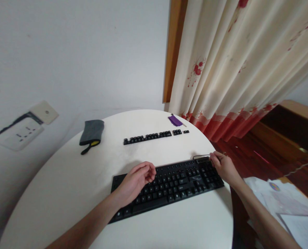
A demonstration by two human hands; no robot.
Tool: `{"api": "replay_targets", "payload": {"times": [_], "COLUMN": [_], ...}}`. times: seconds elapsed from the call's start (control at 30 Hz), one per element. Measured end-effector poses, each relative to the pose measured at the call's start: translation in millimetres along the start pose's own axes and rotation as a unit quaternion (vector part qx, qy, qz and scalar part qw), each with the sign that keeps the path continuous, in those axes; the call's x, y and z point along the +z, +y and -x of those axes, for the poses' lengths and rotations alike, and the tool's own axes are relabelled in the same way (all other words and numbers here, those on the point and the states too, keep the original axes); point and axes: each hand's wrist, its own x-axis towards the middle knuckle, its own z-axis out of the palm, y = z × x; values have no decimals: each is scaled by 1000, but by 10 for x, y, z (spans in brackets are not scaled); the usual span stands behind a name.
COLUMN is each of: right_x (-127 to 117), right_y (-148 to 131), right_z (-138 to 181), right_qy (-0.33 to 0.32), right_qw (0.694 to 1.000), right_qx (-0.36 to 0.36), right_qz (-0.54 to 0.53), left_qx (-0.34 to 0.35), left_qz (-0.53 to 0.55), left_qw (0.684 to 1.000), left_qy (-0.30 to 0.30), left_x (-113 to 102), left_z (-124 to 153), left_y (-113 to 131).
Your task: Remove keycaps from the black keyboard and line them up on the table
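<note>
A black keyboard (174, 188) lies slightly slanted on the white round table (195, 221). My left hand (139, 180) is over its left part, fingers curled inward; whatever may be inside them is hidden. At the keyboard's upper right corner, my right hand (222, 166) pinches a thin wire tool (202, 156). Its bent end points left, just above the keyboard's back edge. Beyond the keyboard, loose black keycaps (147, 137) stand in a long row, with a small group (177, 132) and a short piece (186, 131) to their right.
A grey pouch (92, 132) with a dark loop sits at the table's back left. A purple brush-like item (175, 120) lies at the back right. Wall sockets (22, 133) are on the left, a floral curtain (221, 69) behind, and papers (286, 204) lie beyond the table's right edge.
</note>
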Motion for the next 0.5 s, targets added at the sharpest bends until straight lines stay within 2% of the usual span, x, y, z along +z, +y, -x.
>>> {"api": "replay_targets", "payload": {"times": [0.1, 0.17, 0.5], "right_x": [2, 9, -3], "right_y": [136, 179, 141], "right_z": [-50, -62, -51], "right_qy": [-2, -5, -6], "right_qw": [989, 981, 973], "right_qx": [57, 72, 96], "right_qz": [-138, -179, -210], "left_qx": [1, 1, 2], "left_qz": [1, 2, 5], "left_qw": [1000, 1000, 1000], "left_qy": [-2, -3, -6], "left_x": [-1, -6, -9], "left_z": [2, 0, 11], "left_y": [-6, -13, -16]}}
